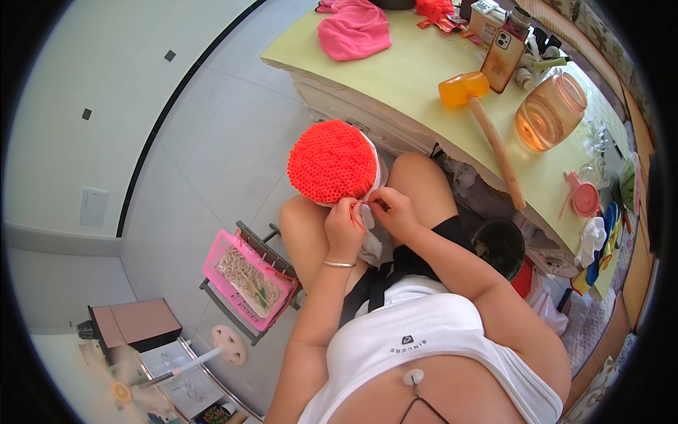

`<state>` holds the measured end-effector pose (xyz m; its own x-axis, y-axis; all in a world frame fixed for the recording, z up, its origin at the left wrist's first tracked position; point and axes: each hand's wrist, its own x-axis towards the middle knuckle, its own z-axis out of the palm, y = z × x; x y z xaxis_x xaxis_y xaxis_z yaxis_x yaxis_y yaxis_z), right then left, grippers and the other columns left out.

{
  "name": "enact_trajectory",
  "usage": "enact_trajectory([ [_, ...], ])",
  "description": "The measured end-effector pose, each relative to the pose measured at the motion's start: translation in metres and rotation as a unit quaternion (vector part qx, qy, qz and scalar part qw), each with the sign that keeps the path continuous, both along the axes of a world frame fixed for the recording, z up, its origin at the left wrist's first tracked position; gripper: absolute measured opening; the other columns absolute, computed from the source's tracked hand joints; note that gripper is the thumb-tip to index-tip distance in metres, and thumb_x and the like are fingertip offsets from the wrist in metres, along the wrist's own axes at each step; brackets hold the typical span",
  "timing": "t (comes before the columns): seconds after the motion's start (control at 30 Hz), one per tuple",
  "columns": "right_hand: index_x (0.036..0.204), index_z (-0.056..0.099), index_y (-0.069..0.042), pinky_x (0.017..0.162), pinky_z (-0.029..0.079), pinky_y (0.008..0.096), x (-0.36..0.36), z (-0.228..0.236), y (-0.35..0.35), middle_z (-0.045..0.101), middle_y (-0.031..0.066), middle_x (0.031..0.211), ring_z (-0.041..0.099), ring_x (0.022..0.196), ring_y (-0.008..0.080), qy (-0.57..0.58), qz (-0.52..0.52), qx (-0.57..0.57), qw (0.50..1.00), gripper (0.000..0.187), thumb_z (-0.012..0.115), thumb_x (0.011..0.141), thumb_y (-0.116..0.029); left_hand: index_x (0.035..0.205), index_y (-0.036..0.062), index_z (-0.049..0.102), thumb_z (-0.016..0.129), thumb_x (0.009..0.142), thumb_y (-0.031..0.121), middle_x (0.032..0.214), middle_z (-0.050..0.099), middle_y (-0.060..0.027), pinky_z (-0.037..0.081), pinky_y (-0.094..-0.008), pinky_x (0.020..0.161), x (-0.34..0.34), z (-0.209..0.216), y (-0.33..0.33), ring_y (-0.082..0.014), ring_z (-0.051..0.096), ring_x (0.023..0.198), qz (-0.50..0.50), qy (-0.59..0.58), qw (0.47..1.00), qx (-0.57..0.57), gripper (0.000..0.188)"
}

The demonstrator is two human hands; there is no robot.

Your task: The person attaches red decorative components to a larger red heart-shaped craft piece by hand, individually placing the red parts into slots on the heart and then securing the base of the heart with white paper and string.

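Note:
A thick round bundle of red plastic tubes [332, 161] stands between my knees, its open tube ends facing up. White wrapping [382, 172] shows around its right side and lower edge. My left hand [345, 225] is closed at the near rim of the bundle, pinching what looks like a thin red strip. My right hand [393, 212] meets it there, fingertips pressed together on the same red strip. Crumpled whitish plastic [370, 244] hangs below the fingers. The fingers partly cover the strip, so its full length is hidden.
At the right, a yellow-green table [424, 67] carries an orange-headed mallet [494, 141], a jar of amber liquid [549, 113], a propped phone [503, 61] and a pink cloth [354, 30]. A pink basket [236, 297] of small pale pieces stands left of my legs. A black bucket [499, 249] is under the table.

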<state>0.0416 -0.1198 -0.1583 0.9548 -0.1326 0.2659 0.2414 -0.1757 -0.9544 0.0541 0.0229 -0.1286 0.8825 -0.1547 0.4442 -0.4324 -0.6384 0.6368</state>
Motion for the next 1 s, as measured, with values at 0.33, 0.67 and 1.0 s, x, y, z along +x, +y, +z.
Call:
enact_trajectory([
  [0.33,0.09,0.073,-0.013,0.053,0.05,0.0359,-0.002,0.011,-0.003,0.058,0.0059,0.071,0.062,0.061,0.0247,-0.151,-0.029,-0.268,0.951,0.014,0.073,0.077,-0.01,0.097,-0.0003,0.059,0.068,0.086,0.002,0.083,0.066,-0.0134,0.053,-0.0334,0.066,0.0,-0.008,-0.004,-0.025,0.067,0.073,0.024,0.064,0.995,-0.074,0.014],
  [0.67,0.094,0.068,-0.013,0.05,0.05,0.0393,-0.001,0.011,0.0,0.058,0.0059,0.071,0.063,0.061,0.0264,-0.131,-0.044,-0.336,0.932,0.016,0.071,0.078,-0.015,0.099,0.0032,0.057,0.066,0.082,0.003,0.08,0.063,-0.0131,0.051,-0.0448,0.068,0.001,-0.007,0.0,-0.0342,0.062,0.073,-0.01,-0.022,0.999,0.049,0.019],
  [1.0,0.09,0.065,-0.009,0.063,0.054,0.0449,0.024,0.021,-0.006,0.067,0.0119,0.079,0.068,0.075,0.0322,0.026,0.13,-0.443,0.887,0.013,0.061,0.085,-0.021,0.09,0.0044,0.067,0.068,0.082,0.009,0.085,0.068,-0.0133,0.052,-0.0424,0.072,-0.005,-0.003,0.009,-0.0333,0.065,0.078,-0.02,-0.048,0.99,0.129,0.009],
])
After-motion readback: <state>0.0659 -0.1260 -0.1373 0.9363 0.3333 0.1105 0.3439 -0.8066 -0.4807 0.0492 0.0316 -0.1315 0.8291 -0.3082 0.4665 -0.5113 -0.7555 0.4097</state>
